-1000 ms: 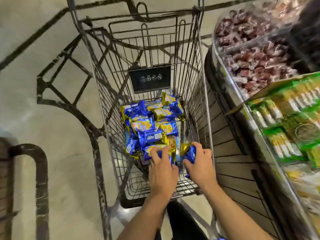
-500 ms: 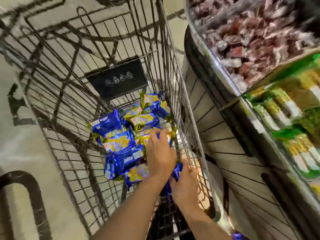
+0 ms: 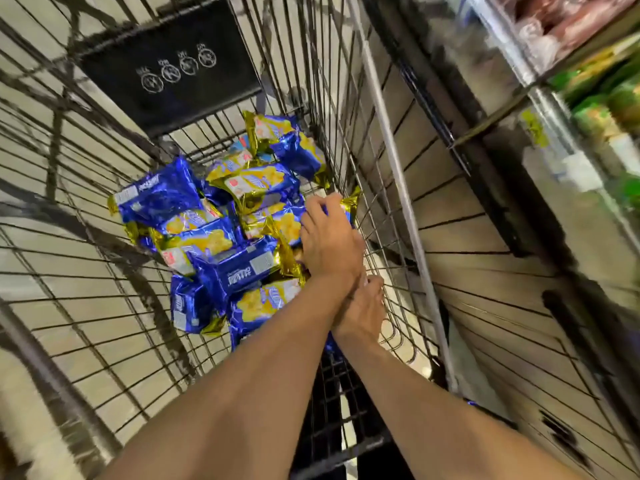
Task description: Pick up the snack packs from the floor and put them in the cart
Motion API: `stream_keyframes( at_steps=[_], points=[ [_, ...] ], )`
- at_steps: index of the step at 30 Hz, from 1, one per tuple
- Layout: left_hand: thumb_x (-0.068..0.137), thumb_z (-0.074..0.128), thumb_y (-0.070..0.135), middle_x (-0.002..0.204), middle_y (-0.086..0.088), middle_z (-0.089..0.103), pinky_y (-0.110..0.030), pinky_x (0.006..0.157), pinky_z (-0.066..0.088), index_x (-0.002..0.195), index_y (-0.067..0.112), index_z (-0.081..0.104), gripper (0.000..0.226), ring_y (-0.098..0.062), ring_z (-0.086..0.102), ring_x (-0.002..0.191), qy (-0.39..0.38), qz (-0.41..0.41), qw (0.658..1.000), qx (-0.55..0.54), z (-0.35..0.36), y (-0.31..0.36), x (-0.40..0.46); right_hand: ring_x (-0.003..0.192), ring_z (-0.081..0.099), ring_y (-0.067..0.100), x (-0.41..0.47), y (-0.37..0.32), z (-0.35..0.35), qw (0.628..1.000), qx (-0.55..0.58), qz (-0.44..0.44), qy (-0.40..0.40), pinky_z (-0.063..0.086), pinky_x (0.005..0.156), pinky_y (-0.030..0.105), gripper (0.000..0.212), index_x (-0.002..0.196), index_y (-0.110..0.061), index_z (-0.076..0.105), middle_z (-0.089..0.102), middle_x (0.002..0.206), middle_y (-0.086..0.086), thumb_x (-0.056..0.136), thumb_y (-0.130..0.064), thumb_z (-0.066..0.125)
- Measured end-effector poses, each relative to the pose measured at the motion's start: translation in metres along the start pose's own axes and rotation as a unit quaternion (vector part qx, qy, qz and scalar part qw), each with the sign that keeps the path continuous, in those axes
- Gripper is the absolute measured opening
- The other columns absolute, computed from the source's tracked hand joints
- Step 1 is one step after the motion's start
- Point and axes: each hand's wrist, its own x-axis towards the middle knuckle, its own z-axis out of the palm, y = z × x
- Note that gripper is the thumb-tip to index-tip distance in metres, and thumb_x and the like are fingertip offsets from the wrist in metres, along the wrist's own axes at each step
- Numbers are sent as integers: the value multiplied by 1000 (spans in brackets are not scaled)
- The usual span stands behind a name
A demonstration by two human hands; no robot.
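Note:
Several blue-and-gold snack packs [image 3: 221, 244] lie heaped on the floor of the wire cart [image 3: 398, 174]. My left hand [image 3: 329, 237] reaches into the cart by its right wall, and its fingers curl over a snack pack with a gold edge [image 3: 351, 202]. Lower down, my right hand [image 3: 363, 306] sits just under my left wrist, partly covered by my left forearm. A bit of blue wrapper [image 3: 330, 344] shows below it, and its grip is hidden.
A black sign plate [image 3: 166, 64] hangs on the cart's far wall. Right of the cart stands a store shelf [image 3: 519, 202] with green packs [image 3: 595, 112] and red-wrapped goods on top. A sliver of blue wrapper [image 3: 472, 403] shows outside the cart, low by the shelf base.
The view has dropped closer to the cart. My left hand has moved right, towards the cart's side wall, and crossed over my right hand, which has slipped beneath it.

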Motion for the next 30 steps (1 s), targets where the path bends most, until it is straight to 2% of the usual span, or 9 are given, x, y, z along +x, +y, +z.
stream_keyframes(
  at_steps=[3,9,15,18,20,22,24,27,30],
  points=[
    [81,70,24,141,-11,36,-42,101,36,133,17,41,61,-32,42,123,10,-26,1000,-1,7,3,-2,131,36,28,7,6,10,1000,-12,4,-1,33,110,45,70,143,-22,31,31,143,9,84,-25,69],
    [84,70,36,144,-12,35,-45,103,32,139,14,41,66,-34,38,128,16,-41,999,7,10,10,-10,139,25,23,8,17,18,999,-49,8,-11,21,116,40,62,149,-21,30,17,158,2,94,-27,58],
    [84,68,33,139,-9,42,-46,101,33,135,15,48,58,-32,39,127,26,-45,998,-32,-6,13,-26,141,26,25,-9,10,-6,998,65,1,5,17,118,40,57,144,-23,34,30,153,4,92,-27,55],
    [85,65,24,138,-9,41,-41,101,32,132,13,48,51,-30,37,126,4,-30,999,-29,-22,15,-36,133,34,25,-20,5,-18,997,75,-21,16,29,111,41,43,128,-26,46,40,142,3,86,-28,57],
    [84,62,18,132,-9,45,-37,99,32,129,12,51,46,-30,39,123,-5,-5,1000,-17,-40,17,-46,121,43,29,-31,1,-30,996,73,-51,12,38,97,35,30,110,-20,53,51,127,7,83,-33,53],
    [83,59,13,125,-9,50,-36,99,33,124,13,55,41,-29,41,120,-12,19,1000,-13,-64,21,-57,101,52,29,-45,-6,-48,991,69,-111,21,30,75,26,28,91,-17,56,58,100,8,79,-37,40],
    [83,56,9,122,-7,54,-38,99,39,121,16,60,38,-27,44,119,-8,30,999,-28,-93,27,-67,86,56,27,-63,-19,-75,983,77,-155,55,27,69,26,17,80,-19,59,55,82,1,79,-29,45],
    [85,55,9,121,-4,57,-38,91,44,118,18,61,34,-23,48,118,9,28,998,-47,-142,38,-84,89,52,28,-95,-45,-124,965,124,-215,87,39,68,37,12,86,-18,63,58,89,5,85,-16,51],
    [85,55,12,118,-3,59,-37,84,43,116,17,62,32,-23,50,114,56,56,997,-10,-192,50,-101,91,53,30,-119,-72,-165,945,51,-294,131,41,72,41,13,91,-16,66,62,94,9,86,-17,54]
  ],
)
